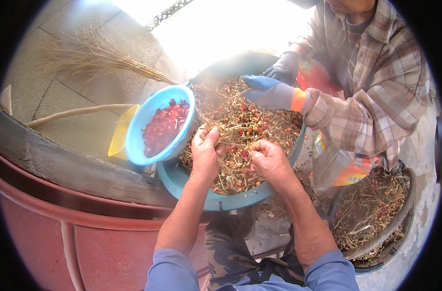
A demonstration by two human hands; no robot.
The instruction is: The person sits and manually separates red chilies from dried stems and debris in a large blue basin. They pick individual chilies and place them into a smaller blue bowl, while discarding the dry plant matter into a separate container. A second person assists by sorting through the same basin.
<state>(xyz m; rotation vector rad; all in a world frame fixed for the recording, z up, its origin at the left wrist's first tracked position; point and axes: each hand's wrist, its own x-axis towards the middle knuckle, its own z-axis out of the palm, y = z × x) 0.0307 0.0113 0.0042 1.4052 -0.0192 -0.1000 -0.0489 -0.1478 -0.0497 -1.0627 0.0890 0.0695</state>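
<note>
A wide teal tub (221, 202) lies before me, heaped with dried plant stems (235, 174) and small red and orange pieces among them. Over the heap, my left hand (206, 145) pinches several dry stems between thumb and fingers. To its right, my right hand (270, 158) has thumb and forefinger closed on the end of a thin stem. On the tub's left edge a light blue plastic basin (132, 145) rests tilted, with dark red dried pieces (166, 127) inside. Across the tub, a co-worker's gloved hands (270, 89) hold stems.
The co-worker in a plaid shirt (366, 105) is at the right, beside a plastic bag (332, 160). Below stands a basket with a thick handle (388, 236), holding more stems. A twig broom (133, 65), a yellow scoop (117, 140) and a red panelled surface (112, 251) are at the left.
</note>
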